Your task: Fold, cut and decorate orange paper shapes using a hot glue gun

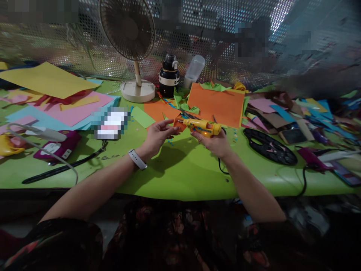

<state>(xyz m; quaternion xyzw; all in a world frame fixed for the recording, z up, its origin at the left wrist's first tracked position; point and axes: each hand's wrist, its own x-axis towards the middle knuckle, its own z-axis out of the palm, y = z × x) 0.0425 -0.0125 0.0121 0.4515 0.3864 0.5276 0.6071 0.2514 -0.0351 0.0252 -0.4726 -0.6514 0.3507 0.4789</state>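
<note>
My right hand [211, 142] is wrapped round a yellow glue gun [201, 126] with a small orange light glowing on its side. The gun's nozzle points left. Between the fingertips of my left hand [159, 136] is a small orange piece of paper [178, 122], pinched close to the nozzle tip. Whether the nozzle touches the paper I cannot tell. A dark cord hangs below the gun. Behind both hands lie orange paper sheets [220, 103] and green paper scraps [183, 98] on the green table [180, 184].
A fan [138, 92], a black bottle [169, 81] and a clear bottle [195, 67] stand at the back. Coloured paper [50, 81], a phone [111, 124] and a purple power strip [60, 145] are on the left. To the right lies a black palette [270, 146] beside paper scraps.
</note>
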